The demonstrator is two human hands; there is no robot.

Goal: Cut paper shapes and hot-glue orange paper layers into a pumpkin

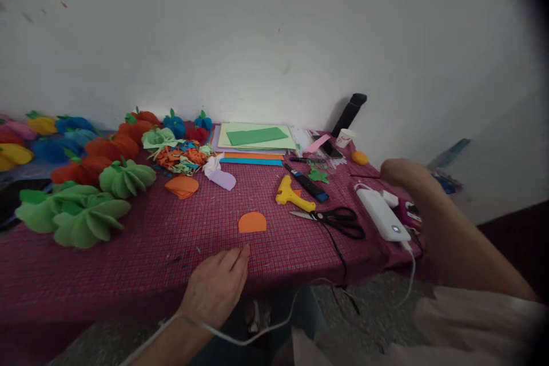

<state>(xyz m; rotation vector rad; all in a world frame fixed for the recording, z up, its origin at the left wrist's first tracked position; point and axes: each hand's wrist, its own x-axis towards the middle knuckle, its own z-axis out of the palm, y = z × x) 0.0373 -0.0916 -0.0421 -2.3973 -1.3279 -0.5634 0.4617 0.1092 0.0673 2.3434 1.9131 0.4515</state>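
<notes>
Here's the left hand (218,281), palm down at the near edge of the red-checked, cloth-covered bench (141,266), fingers loosely extended, nothing visible in its grasp! Just beyond the fingertips lies the flat orange paper piece with a rounded top (252,223). Over to the right, the yellow glue gun (295,194) and black-handled scissors (338,221). And the right hand (401,173), curled beside a thin dark stick (363,176), near the white rectangular power bank (381,214); whether it grips the stick, I can't tell.

Left fingers (242,257) near orange cutout (252,222)
</notes>
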